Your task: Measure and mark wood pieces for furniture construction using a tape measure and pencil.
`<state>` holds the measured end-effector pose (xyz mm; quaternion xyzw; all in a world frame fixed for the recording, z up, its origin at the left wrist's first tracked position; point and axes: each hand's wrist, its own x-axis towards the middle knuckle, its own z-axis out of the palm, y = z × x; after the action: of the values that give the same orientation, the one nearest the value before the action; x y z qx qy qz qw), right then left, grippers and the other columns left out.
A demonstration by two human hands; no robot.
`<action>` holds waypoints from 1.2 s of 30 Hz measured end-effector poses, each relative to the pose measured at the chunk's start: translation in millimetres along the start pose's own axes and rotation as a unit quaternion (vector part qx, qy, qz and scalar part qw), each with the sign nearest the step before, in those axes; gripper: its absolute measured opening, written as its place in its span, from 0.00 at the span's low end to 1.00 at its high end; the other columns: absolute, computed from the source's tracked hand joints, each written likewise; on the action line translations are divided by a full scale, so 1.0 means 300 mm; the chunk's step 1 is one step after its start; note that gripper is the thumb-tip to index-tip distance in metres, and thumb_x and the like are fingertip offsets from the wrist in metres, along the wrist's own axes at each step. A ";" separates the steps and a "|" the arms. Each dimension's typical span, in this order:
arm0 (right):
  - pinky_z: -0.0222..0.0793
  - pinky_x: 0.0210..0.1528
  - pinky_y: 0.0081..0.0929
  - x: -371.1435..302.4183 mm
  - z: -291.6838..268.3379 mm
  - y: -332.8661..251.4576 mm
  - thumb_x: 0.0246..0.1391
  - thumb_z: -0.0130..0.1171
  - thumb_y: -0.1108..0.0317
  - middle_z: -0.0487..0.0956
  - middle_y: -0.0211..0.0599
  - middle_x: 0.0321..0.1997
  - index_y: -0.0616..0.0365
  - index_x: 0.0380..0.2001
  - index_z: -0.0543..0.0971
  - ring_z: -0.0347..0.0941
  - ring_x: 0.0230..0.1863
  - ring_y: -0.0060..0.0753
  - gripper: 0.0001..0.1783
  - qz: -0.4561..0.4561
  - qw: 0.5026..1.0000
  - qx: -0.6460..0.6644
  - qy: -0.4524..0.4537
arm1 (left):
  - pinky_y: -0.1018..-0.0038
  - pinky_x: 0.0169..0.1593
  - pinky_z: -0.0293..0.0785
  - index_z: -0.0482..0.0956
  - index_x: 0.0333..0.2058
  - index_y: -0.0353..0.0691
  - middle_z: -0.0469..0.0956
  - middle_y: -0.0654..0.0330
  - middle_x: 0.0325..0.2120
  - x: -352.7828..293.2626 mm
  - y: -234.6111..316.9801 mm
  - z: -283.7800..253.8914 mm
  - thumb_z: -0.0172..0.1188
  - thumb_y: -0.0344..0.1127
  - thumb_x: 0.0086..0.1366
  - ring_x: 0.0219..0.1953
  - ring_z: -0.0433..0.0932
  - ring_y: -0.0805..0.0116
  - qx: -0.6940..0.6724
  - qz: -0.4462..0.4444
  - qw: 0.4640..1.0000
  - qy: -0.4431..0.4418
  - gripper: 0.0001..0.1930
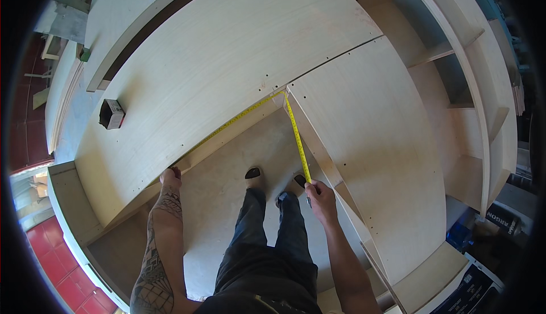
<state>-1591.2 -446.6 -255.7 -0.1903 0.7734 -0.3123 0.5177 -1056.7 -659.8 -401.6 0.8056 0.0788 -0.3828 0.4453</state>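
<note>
A yellow tape measure (pixel 236 119) runs along the edge of a pale wooden panel (pixel 187 92), bends at the inner corner and comes back toward me. My right hand (pixel 322 199) is closed round its near end, beside the narrow side of a second pale panel (pixel 378 160). At the left, my left hand (pixel 170 179) is closed at the panel's edge, where the tape's other stretch leads. Its fingers are partly hidden, as is whatever lies inside them. A small shiny bit shows under my right hand; its kind is unclear.
A small open box (pixel 113 114) stands on the left of the large panel. Open wooden shelving (pixel 475 104) rises at the right. Another pale panel (pixel 128 7) lies at the far left. My feet stand on the grey floor (pixel 219 200) between the panels. Screw holes dot both panels.
</note>
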 end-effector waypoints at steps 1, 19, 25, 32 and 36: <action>0.65 0.28 0.27 0.002 -0.003 0.003 0.63 0.63 0.52 0.76 0.28 0.21 0.61 0.45 0.85 0.68 0.24 0.19 0.22 -0.007 1.000 -0.009 0.002 | 0.69 0.32 0.82 0.78 0.41 0.44 0.81 0.60 0.28 -0.003 -0.004 0.004 0.46 0.30 0.74 0.29 0.82 0.67 -0.001 0.001 1.000 -0.001 0.10; 0.63 0.26 0.25 0.003 -0.007 0.001 0.64 0.63 0.53 0.72 0.23 0.20 0.62 0.45 0.85 0.67 0.23 0.16 0.21 -0.004 1.000 0.001 -0.004 | 0.69 0.33 0.84 0.78 0.40 0.41 0.81 0.59 0.27 0.014 -0.023 0.010 0.46 0.29 0.75 0.28 0.82 0.67 0.003 -0.015 1.000 -0.004 0.10; 0.65 0.28 0.27 0.005 -0.014 -0.001 0.63 0.63 0.53 0.74 0.28 0.20 0.63 0.45 0.84 0.69 0.24 0.19 0.21 -0.003 1.000 -0.016 0.001 | 0.69 0.31 0.83 0.78 0.39 0.41 0.81 0.59 0.26 0.005 -0.022 0.003 0.47 0.30 0.75 0.27 0.82 0.67 0.004 -0.003 1.000 -0.001 0.09; 0.72 0.38 0.37 0.057 -0.110 -0.022 0.62 0.64 0.54 0.80 0.49 0.31 0.66 0.45 0.82 0.78 0.31 0.40 0.23 -0.074 0.987 -0.139 0.032 | 0.68 0.31 0.82 0.77 0.39 0.43 0.80 0.59 0.27 0.019 -0.019 0.007 0.48 0.30 0.74 0.28 0.82 0.66 -0.002 -0.018 1.000 0.017 0.08; 0.74 0.38 0.44 0.084 -0.154 -0.081 0.59 0.66 0.56 0.79 0.53 0.29 0.66 0.44 0.82 0.78 0.32 0.52 0.21 -0.172 0.956 -0.231 0.061 | 0.69 0.30 0.82 0.77 0.39 0.42 0.80 0.60 0.27 0.025 -0.011 -0.012 0.48 0.29 0.73 0.28 0.82 0.66 -0.014 -0.006 1.000 0.013 0.08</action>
<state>-1644.1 -466.8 -244.0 -0.4159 0.8100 -0.2202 0.3499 -1051.0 -656.5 -407.9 0.8036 0.0944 -0.3742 0.4531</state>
